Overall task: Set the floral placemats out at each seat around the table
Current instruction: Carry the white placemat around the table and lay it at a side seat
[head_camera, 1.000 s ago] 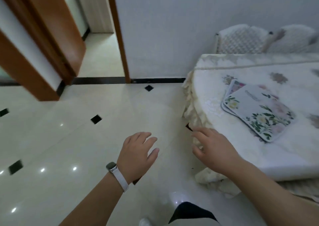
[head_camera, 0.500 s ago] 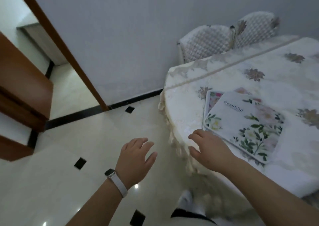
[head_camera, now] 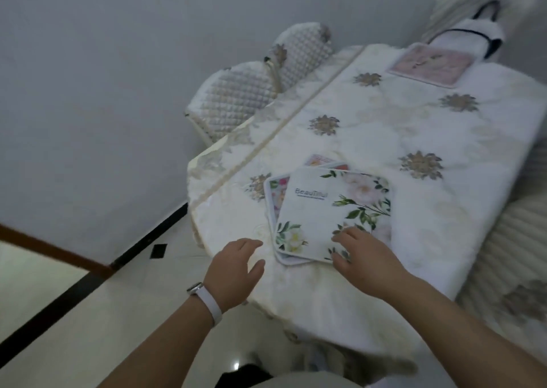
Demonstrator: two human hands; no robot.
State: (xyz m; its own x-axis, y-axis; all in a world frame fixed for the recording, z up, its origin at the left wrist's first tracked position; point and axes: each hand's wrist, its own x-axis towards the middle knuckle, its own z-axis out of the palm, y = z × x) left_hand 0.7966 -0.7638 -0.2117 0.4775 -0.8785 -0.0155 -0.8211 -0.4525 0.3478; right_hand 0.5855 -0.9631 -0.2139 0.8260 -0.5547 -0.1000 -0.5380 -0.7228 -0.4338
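A stack of floral placemats (head_camera: 331,213) lies near the front corner of the worktop (head_camera: 384,138), which is draped in a cream embroidered cloth. Only the top mat shows fully — the ones beneath peek out as pink and white edges, so their number is unclear. The right hand (head_camera: 365,257) rests spread on the stack's near corner, fingers loose and covering part of the print, gripping nothing. The left hand (head_camera: 236,269), open and empty, hovers over the worktop edge just beside the stack. One pink placemat (head_camera: 432,64) sits alone at the far end, blurred. Two quilted chairs (head_camera: 266,82) stand half hidden behind the worktop.
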